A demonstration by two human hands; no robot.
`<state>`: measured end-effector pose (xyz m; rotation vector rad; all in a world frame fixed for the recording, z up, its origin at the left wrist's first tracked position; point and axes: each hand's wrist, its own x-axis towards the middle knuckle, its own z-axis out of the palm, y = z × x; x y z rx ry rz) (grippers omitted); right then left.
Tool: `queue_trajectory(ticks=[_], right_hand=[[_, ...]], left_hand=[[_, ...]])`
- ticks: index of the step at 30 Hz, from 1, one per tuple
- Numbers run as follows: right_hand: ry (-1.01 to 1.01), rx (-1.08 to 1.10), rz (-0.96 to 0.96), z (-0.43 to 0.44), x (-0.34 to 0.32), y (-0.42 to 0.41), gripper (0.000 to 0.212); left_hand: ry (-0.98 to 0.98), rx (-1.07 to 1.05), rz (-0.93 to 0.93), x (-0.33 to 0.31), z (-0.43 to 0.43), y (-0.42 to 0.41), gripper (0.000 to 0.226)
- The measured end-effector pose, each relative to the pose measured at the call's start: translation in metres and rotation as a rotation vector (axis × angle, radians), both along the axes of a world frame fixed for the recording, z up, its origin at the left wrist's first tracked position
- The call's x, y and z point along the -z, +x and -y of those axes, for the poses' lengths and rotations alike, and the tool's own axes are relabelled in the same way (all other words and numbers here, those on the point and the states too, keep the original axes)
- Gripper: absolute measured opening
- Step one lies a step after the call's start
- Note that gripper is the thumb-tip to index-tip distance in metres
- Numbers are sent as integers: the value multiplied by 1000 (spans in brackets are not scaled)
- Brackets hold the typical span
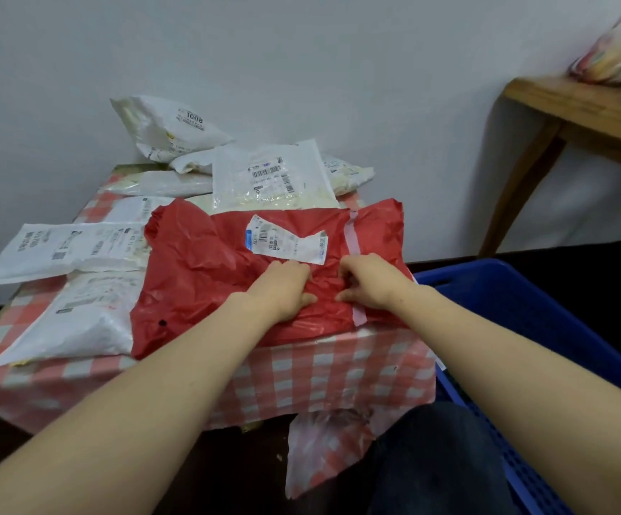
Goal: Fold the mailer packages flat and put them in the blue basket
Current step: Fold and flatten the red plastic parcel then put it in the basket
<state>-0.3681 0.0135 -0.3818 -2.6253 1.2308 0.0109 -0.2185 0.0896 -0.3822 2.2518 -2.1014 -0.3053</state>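
A crumpled red mailer package (205, 276) with a white shipping label lies spread on the checked table, near its front right corner. My left hand (283, 288) and my right hand (370, 280) sit close together on the middle of it, fingers curled into the red plastic, pinching a bunched fold between them. Several white mailer packages (67, 243) lie around it on the left and at the back. The blue basket (535, 314) stands on the floor to the right of the table, only partly in view.
The small table carries a red-and-white checked cloth (301, 377) that hangs over its front edge. White mailers are heaped against the wall (175, 131). A wooden table (576, 117) with colourful bags stands at the far right. My dark trouser leg (435, 459) is below.
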Motion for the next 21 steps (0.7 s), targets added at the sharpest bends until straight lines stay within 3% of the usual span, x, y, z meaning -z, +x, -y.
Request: queue_trajectory(ticks=[4, 7, 8, 10, 13, 15, 18, 21], right_hand=[[32, -23, 156, -4, -8, -10, 20], [86, 74, 432, -2, -26, -22, 17], [71, 98, 433, 1, -29, -27, 14], [31, 91, 268, 6, -30, -35, 21], [52, 70, 14, 6, -18, -34, 57], [-29, 51, -49, 3, -6, -26, 48], [-95, 68, -21, 5, 0, -21, 33], [151, 180, 318, 11, -14, -27, 17]], left_hand=[[7, -123, -110, -8, 4, -3, 39], [-133, -145, 77, -23, 4, -7, 29], [-223, -127, 120, -23, 3, -10, 27], [-276, -76, 28, -19, 4, -17, 31], [-102, 12, -9, -5, 10, -21, 53], [-42, -32, -34, 2, 12, -18, 53], [-83, -97, -85, 5, 15, -18, 34], [-121, -245, -297, -6, 23, -13, 23]])
